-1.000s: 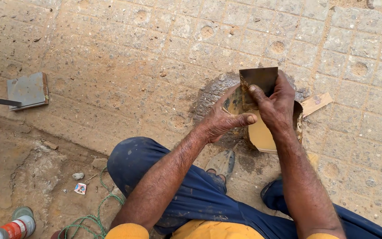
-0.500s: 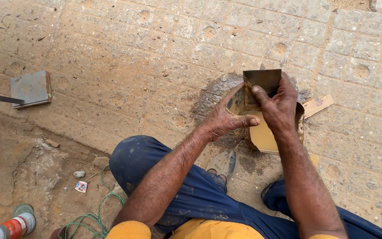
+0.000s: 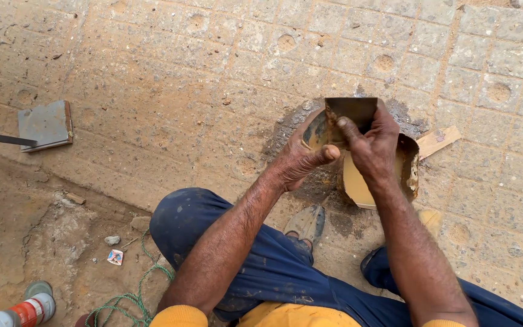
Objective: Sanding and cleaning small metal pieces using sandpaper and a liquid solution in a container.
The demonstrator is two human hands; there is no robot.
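My right hand (image 3: 373, 148) grips a flat dark metal scraper blade (image 3: 352, 112), held upright over an open tin can (image 3: 408, 172) with yellowish paste inside. My left hand (image 3: 301, 158) is against the blade's left side, thumb stretched toward the right hand, fingers touching a curved, paste-smeared metal piece (image 3: 316, 130). Both hands hover above a dark damp patch (image 3: 286, 136) on the paved ground. My knees in blue trousers (image 3: 213, 236) are below.
A flat metal tamper plate with a long handle (image 3: 45, 125) lies at the left. A small wooden strip (image 3: 438, 140) sits right of the can. A trowel blade (image 3: 309, 223) rests by my knee. Green string (image 3: 131, 293) and a red-and-white bottle (image 3: 22, 312) lie on the dirt.
Both hands have stayed over the can; the left thumb has stretched out toward the right hand and the blade has shifted slightly. The view has drifted a little.
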